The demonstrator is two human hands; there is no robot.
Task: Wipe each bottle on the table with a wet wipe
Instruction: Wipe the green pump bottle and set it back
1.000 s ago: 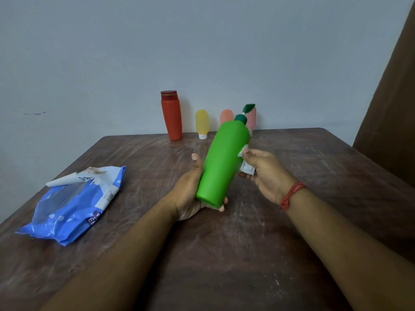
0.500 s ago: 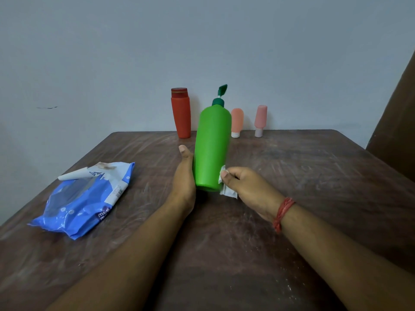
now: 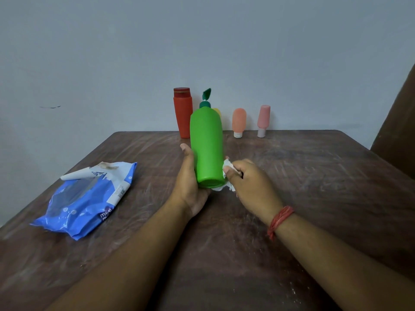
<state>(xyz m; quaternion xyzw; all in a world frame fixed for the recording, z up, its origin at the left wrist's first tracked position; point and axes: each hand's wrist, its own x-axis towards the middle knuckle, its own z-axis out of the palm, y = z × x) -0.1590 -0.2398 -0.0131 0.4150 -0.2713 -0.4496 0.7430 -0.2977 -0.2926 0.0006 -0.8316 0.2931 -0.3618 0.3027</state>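
A tall green pump bottle [image 3: 207, 147] is held above the table, its base tipped toward me. My left hand [image 3: 190, 182] grips it from the left and underneath, thumb up along its side. My right hand [image 3: 249, 185] pinches a crumpled white wet wipe [image 3: 227, 178] against the bottle's lower right side and base. At the table's far edge stand a red bottle [image 3: 183, 113], an orange tube [image 3: 239, 122] and a pink tube [image 3: 263, 120]. A yellow tube [image 3: 217, 112] is mostly hidden behind the green bottle.
A blue wet-wipe pack [image 3: 87, 198] lies on the left of the brown table [image 3: 314, 176], its flap peeled open. A grey wall runs behind the bottles. Something brown [image 3: 399, 131] rises at the right edge.
The green bottle went from leaning right to nearly upright. My right hand with the wipe slid down from its upper side to its base. My left hand kept hold of the bottle.
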